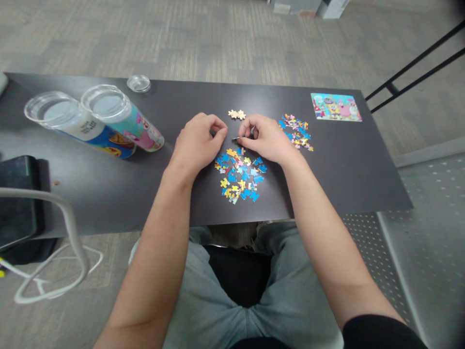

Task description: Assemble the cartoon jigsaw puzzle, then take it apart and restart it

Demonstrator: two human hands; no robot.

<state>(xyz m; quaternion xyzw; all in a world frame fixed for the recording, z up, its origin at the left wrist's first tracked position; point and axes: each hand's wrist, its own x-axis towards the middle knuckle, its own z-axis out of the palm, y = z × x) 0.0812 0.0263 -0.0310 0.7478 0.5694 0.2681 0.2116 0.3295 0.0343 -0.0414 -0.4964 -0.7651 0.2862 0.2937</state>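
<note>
My right hand point(267, 138) pinches a small puzzle piece point(235, 139) between thumb and fingertips, just above the dark table. Facing it, my left hand point(199, 143) is curled with thumb and forefinger tips together, and nothing shows between them. A loose pile of colourful puzzle pieces point(241, 175) lies below and between my hands. Beyond my fingertips sits a short cluster of tan puzzle pieces point(237, 115). To the right of my right hand another scattered group of puzzle pieces point(296, 131) is spread out, partly behind that hand.
At the table's point(348, 165) far right lies a cartoon picture card point(337, 107). Two clear-topped printed canisters, one blue and white point(98, 138) and one teal and pink point(140, 127), lean left, near a clear lid point(138, 84). A black device point(20, 198) and white cable point(69, 218) occupy the left edge.
</note>
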